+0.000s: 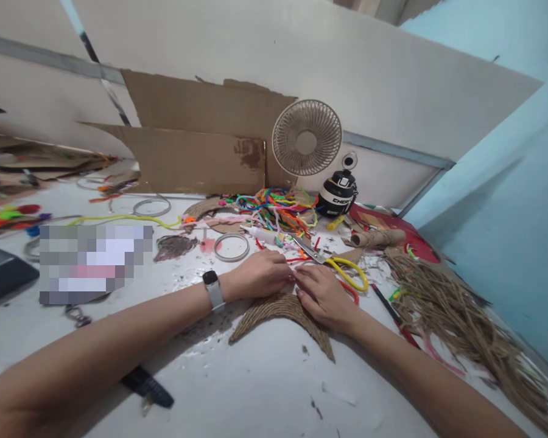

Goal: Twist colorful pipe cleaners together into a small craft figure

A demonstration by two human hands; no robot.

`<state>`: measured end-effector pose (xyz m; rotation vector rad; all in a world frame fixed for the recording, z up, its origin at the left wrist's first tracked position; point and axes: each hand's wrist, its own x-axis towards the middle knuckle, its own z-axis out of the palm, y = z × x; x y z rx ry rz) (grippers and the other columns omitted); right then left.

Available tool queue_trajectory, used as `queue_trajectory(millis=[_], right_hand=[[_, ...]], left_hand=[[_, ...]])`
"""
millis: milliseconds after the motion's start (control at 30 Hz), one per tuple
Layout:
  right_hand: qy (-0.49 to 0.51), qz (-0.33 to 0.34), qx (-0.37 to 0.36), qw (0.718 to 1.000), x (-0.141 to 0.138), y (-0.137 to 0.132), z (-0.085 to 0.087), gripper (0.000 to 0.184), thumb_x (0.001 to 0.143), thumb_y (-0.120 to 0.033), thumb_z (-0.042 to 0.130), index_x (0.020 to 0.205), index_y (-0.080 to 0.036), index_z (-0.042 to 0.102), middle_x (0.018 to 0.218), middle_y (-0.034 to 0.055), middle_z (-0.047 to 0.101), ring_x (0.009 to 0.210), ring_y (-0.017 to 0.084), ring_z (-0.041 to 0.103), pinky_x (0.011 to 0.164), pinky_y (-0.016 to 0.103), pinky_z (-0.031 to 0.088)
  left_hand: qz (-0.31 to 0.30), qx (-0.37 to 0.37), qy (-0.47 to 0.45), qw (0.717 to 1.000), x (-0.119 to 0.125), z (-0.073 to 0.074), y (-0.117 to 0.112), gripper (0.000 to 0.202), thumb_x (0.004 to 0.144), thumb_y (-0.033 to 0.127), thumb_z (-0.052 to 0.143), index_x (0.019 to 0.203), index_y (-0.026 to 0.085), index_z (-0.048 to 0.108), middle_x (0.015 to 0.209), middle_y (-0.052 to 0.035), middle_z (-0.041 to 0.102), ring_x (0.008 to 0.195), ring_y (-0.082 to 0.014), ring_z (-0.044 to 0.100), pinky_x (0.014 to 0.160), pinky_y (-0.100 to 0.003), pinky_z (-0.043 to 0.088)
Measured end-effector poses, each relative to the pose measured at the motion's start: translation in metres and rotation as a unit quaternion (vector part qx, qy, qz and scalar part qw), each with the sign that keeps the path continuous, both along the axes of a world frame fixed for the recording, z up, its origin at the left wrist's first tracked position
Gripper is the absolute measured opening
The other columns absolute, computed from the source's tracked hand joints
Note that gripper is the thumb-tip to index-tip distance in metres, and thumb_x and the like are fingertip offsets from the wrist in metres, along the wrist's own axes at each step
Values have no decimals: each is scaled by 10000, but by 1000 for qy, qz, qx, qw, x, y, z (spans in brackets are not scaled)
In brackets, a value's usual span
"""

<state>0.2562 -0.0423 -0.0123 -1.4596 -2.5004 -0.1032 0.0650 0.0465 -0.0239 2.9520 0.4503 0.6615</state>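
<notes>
A crescent wrapped in brown twine (281, 310) lies on the white table, its two points toward me. Over its upper edge my left hand (265, 274) is closed with the fingertips pinched together. My right hand (323, 295) meets it from the other side, fingers bent inward and resting by the crescent's right part. Whatever sits between the fingertips is too small or hidden to make out. Just beyond my hands lie scissors with yellow handles (347, 271), a red loop-shaped handle (351, 292) and a white glue tube (262, 235).
Colourful pipe cleaners (278, 207) are heaped before a fan (307, 139) and a black bottle (338, 194). A bundle of brown twine (456, 322) covers the right side. A metal ring (231, 247) lies left of the glue; cardboard (201, 158) leans behind. A dark strap (148, 386) lies near my left forearm.
</notes>
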Motion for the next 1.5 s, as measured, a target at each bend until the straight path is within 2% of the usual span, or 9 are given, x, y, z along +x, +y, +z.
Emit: queue_trajectory(millis=[200,333,500,667,867,1033,1267,1500], right_hand=[[15,-46,21,999,1,2,3,184,812,-222,461,904,-156,606,965,98,606,924,229,502,846,376,363],[29,-74,43,996,1,1,4,160,806,-251,477,768,-159,602,887,97,599,866,225,504,813,366,370],[82,1,66,994,1,0,-1,216,788,-207,504,967,-172,619,942,93,595,888,214,513,798,355,396],[69,60,62,994,2,1,-4,258,769,-150,508,993,-195,629,933,78,613,880,215,517,784,372,400],[65,83,54,993,2,2,-5,267,783,-148,489,1011,-191,621,919,76,618,865,213,521,783,386,399],[56,98,53,992,5,3,-7,282,778,-145,484,1024,-191,613,922,74,616,863,213,513,793,402,390],[52,131,43,989,8,3,-3,297,758,-129,482,1022,-188,604,956,61,624,881,210,495,827,409,366],[44,135,28,990,6,3,-2,306,732,-109,487,998,-187,617,970,56,629,877,209,493,828,416,357]], left_hand=[[-22,-19,-6,1000,-2,-1,3,218,853,224,436,915,200,643,852,-59,603,786,-158,535,709,-246,382],[-32,-24,-8,999,-4,-1,4,228,866,239,429,928,208,646,870,-55,609,790,-152,538,702,-236,380],[-22,-17,-1,1000,-4,3,3,229,870,251,434,891,182,652,826,-52,620,761,-151,543,681,-240,376],[-22,-31,-3,999,-5,5,3,216,855,242,458,848,164,659,788,-50,621,733,-142,549,659,-228,382],[-37,-104,-16,994,-7,8,2,187,803,223,507,880,154,662,814,-60,613,732,-131,558,658,-199,403],[-25,-145,-35,989,-6,6,2,229,827,280,488,893,150,665,805,-61,604,738,-135,557,680,-208,409],[-17,-196,-56,979,-3,3,3,202,819,262,506,892,153,660,805,-53,610,748,-134,554,691,-213,409],[-18,-223,-82,971,2,-3,6,152,799,254,545,831,147,648,775,-38,623,735,-129,545,678,-212,403]])
